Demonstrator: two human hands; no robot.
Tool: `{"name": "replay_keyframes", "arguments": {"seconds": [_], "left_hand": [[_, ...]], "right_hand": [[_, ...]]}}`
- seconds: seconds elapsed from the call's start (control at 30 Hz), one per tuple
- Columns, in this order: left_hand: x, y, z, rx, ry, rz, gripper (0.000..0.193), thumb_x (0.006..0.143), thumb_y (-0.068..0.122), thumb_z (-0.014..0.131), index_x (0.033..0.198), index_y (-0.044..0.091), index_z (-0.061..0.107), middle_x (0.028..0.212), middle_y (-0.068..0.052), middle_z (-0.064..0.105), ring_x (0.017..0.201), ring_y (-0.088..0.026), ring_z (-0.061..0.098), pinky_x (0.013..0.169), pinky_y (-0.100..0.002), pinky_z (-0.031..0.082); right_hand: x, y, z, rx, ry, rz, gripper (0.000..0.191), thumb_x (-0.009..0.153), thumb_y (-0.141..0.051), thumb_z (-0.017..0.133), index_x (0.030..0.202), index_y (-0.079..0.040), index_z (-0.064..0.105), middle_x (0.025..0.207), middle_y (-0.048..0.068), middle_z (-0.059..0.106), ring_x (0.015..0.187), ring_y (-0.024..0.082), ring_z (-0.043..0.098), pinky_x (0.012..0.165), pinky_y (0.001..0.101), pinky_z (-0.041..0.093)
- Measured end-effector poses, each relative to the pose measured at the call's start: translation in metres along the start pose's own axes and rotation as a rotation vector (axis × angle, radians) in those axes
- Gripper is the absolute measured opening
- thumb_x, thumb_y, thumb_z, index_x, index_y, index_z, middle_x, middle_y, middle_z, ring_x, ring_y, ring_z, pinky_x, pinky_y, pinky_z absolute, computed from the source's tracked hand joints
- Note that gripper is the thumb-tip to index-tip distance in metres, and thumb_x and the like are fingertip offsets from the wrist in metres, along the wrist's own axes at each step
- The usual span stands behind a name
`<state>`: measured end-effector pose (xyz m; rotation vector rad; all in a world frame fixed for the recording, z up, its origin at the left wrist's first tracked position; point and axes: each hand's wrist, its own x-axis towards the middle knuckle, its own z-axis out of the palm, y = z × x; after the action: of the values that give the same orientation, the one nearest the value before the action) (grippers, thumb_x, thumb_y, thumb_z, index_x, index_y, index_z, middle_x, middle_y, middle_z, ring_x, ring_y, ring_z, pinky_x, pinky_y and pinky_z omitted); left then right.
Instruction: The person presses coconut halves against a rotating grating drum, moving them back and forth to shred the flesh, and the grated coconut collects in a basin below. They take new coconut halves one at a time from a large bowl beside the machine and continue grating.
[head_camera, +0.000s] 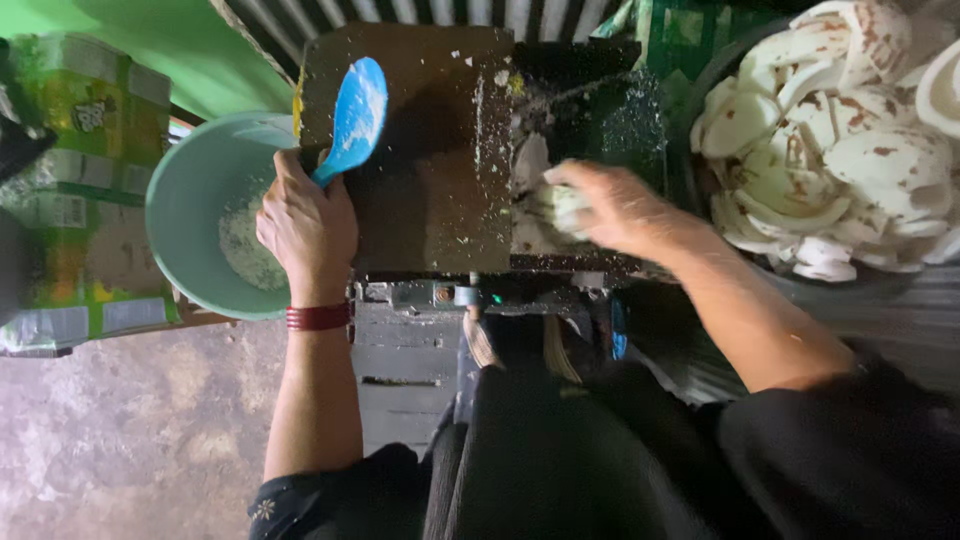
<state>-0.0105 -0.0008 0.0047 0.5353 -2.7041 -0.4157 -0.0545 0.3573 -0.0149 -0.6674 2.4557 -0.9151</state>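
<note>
Dim concrete floor below, a dark grating machine (430, 150) ahead — right hand (610, 205) presses a white coconut piece (562, 208) leftward into it, left hand (305, 225) clenched on a blue scoop (352, 118) angled up-right beside a pale green bowl (190, 180).

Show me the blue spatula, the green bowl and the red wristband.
blue spatula (357, 108), head view, on its flat blade.
green bowl (185, 185), head view, on its inner wall.
red wristband (318, 317), head view, on the band's middle.

The grating machine (420, 150) stands at centre. The bowl (200, 215) sits directly left of the machine, with stacked cartons (70, 190) further left. The basin (700, 90) of coconut pieces (830, 140) sits right of the machine.
</note>
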Motion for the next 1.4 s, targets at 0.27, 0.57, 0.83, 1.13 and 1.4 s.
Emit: {"name": "replay_keyframes", "arguments": {"seconds": [0.27,0.57,0.83,1.13,1.4], "left_hand": [[0.004,0.002,-0.002,-0.003,0.022,-0.011,0.032,0.102,0.035,0.067,0.113,0.005,0.064,0.089,-0.026,0.073,0.085,-0.049,0.069,0.073,-0.057,0.050],[0.000,0.001,-0.004,-0.041,0.029,0.015,0.030,0.095,0.029,0.072,0.113,0.006,0.065,0.091,-0.024,0.074,0.086,-0.047,0.070,0.073,-0.057,0.050],[0.001,-0.001,0.000,-0.017,0.027,0.011,0.028,0.097,0.027,0.071,0.115,0.006,0.064,0.091,-0.025,0.072,0.086,-0.047,0.069,0.074,-0.057,0.051],[0.001,0.002,-0.002,-0.006,0.032,0.017,0.030,0.103,0.033,0.067,0.112,0.005,0.063,0.091,-0.025,0.073,0.083,-0.048,0.069,0.072,-0.058,0.050],[0.001,-0.001,-0.003,-0.031,0.002,0.037,0.029,0.096,0.030,0.068,0.111,0.006,0.064,0.090,-0.025,0.073,0.084,-0.047,0.070,0.073,-0.057,0.051]], "right_hand": [[0.022,0.038,-0.021,0.346,0.190,0.232,0.045,0.097,-0.015,0.066,0.138,0.001,0.055,0.103,0.017,0.062,0.082,0.025,0.060,0.066,0.0365,0.055],[0.065,0.049,-0.009,0.073,0.097,-0.046,0.062,0.082,0.013,0.061,0.139,-0.009,0.055,0.130,0.008,0.054,0.123,0.025,0.056,0.104,0.0353,0.052],[0.044,0.012,-0.013,-0.618,0.028,0.017,0.051,0.094,-0.009,0.064,0.144,-0.007,0.052,0.124,0.018,0.052,0.115,0.034,0.053,0.106,0.0542,0.040],[0.064,0.008,-0.009,-0.715,0.059,-0.149,0.029,0.083,-0.001,0.065,0.110,0.009,0.064,0.127,0.026,0.053,0.124,0.039,0.052,0.103,0.0463,0.050],[0.063,-0.004,-0.011,-0.720,0.038,0.005,0.024,0.092,0.000,0.062,0.113,0.008,0.066,0.129,0.023,0.053,0.119,0.034,0.058,0.101,0.0406,0.055]]}}
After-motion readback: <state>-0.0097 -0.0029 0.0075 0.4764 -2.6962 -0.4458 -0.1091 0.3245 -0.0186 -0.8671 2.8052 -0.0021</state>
